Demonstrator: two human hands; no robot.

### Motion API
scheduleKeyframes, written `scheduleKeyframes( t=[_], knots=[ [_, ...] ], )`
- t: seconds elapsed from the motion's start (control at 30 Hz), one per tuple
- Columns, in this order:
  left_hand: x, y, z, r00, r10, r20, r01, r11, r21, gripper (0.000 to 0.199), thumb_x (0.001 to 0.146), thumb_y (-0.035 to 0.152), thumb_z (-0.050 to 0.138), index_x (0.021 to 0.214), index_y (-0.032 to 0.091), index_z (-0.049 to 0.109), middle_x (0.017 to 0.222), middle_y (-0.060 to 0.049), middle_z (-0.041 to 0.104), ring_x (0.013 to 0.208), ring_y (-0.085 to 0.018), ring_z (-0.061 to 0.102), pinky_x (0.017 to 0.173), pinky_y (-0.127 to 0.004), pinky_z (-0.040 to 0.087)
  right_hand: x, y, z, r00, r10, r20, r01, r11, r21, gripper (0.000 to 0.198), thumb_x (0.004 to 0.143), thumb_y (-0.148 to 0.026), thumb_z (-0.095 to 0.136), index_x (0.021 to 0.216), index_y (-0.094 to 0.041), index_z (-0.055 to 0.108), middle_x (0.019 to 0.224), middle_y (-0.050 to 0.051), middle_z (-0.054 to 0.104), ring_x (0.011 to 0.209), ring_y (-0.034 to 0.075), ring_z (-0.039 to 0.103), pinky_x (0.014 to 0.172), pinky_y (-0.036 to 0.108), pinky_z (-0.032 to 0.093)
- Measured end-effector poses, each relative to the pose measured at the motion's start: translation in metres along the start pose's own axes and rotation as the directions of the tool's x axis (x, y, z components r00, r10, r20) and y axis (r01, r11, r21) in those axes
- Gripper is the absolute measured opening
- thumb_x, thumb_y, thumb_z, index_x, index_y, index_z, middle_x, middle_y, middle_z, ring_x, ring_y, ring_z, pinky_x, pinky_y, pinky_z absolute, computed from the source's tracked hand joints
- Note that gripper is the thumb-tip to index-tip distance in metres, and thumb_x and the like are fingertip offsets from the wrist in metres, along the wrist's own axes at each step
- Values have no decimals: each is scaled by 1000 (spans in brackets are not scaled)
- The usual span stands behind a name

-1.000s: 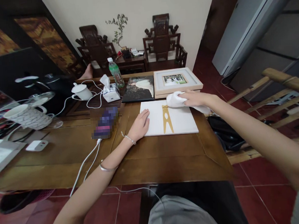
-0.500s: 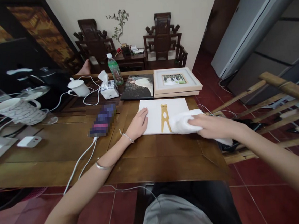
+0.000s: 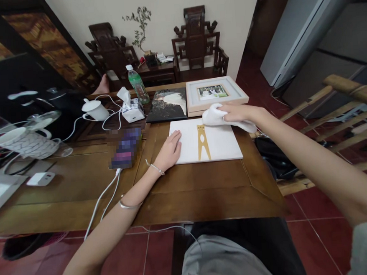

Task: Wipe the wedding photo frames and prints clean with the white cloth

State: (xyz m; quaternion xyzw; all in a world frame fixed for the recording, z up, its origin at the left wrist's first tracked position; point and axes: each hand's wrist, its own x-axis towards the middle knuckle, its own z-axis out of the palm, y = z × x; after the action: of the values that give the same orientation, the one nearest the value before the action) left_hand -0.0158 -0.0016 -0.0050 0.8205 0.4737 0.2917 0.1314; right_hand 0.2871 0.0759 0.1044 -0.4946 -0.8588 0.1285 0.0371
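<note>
A flat white board (image 3: pixel 224 145) with a gold stand shape (image 3: pixel 203 148) on its face lies on the wooden table. My left hand (image 3: pixel 169 149) rests with its fingers extended on the board's left edge. In my right hand (image 3: pixel 238 112) is a bunched white cloth (image 3: pixel 212 115), over the board's far right corner. Part of the cloth hangs past the board's right side. Behind the board are a dark picture panel (image 3: pixel 168 105) and a light wooden picture frame (image 3: pixel 241 93) holding a small photo.
A phone (image 3: pixel 127 149) with a white cable lies left of my left hand. Farther back stand a tissue box (image 3: pixel 133 111), a green-labelled bottle (image 3: pixel 138 85) and a lidded white cup (image 3: pixel 95 110). A bamboo chair (image 3: pixel 353 92) is close on the right.
My right hand has moved the cloth away from me, from the board's near right part to its far right corner. My left hand stays on the left edge.
</note>
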Motion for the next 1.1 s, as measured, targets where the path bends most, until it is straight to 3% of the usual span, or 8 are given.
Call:
scheduleKeyframes(
  t=[0.17,0.33,0.43,0.53,0.63,0.8,0.97,1.1],
  knots=[
    [0,-2,3,1000,7,-13,-7,1000,0,43,93,25,36,132,11,50,143,-17,47,137,-27,38,114,-50,29,-53,-31,6,991,-82,109,90,993,-79,27,71,-15,45,94,-19,58,97,11,61,96,29,56,82,39,44],
    [0,-2,4,1000,-5,-21,5,1000,-7,44,93,25,36,131,8,51,143,-19,46,137,-28,38,115,-50,29,-119,-66,10,964,-184,191,201,977,-72,27,68,-9,43,88,-20,57,89,11,60,87,26,57,78,37,45],
    [0,-2,4,1000,-6,-19,6,1000,-17,44,93,24,36,131,8,50,143,-19,46,137,-28,37,115,-50,28,-134,-72,9,951,-191,244,204,979,-28,27,68,-8,44,87,-21,57,89,11,61,87,26,57,77,36,45],
    [0,-2,4,1000,-6,-16,5,1000,-21,44,93,25,36,132,9,50,143,-18,45,138,-28,37,115,-52,28,-119,-63,5,960,-142,240,141,990,21,31,70,-13,45,97,-22,58,98,11,63,95,27,58,81,37,45],
    [1,-1,4,1000,2,-17,-2,1000,-9,43,93,24,36,131,10,50,143,-17,47,137,-28,37,115,-51,29,-81,-47,0,975,-84,205,83,996,15,29,70,-16,46,96,-20,58,98,10,63,95,28,58,80,36,45],
    [1,-1,3,1000,0,-12,0,1000,-7,43,93,24,37,131,10,51,142,-17,47,137,-28,38,115,-50,29,-14,-43,-4,997,68,24,-69,998,5,36,70,-14,44,103,-15,58,106,14,63,96,30,56,77,37,44],
    [1,-1,2,1000,3,-8,-3,1000,10,44,93,24,36,131,8,50,143,-18,46,137,-28,37,114,-50,29,11,-77,10,1000,-27,8,27,999,-21,36,74,-13,43,106,-12,60,110,16,63,98,30,56,77,35,44],
    [1,-3,3,1000,18,-11,-18,1000,23,44,93,24,35,131,7,50,142,-19,47,137,-27,38,114,-49,30,-14,-106,32,990,-140,18,141,983,-117,37,75,-6,40,105,-12,61,98,17,65,91,26,59,75,33,43]
  ],
)
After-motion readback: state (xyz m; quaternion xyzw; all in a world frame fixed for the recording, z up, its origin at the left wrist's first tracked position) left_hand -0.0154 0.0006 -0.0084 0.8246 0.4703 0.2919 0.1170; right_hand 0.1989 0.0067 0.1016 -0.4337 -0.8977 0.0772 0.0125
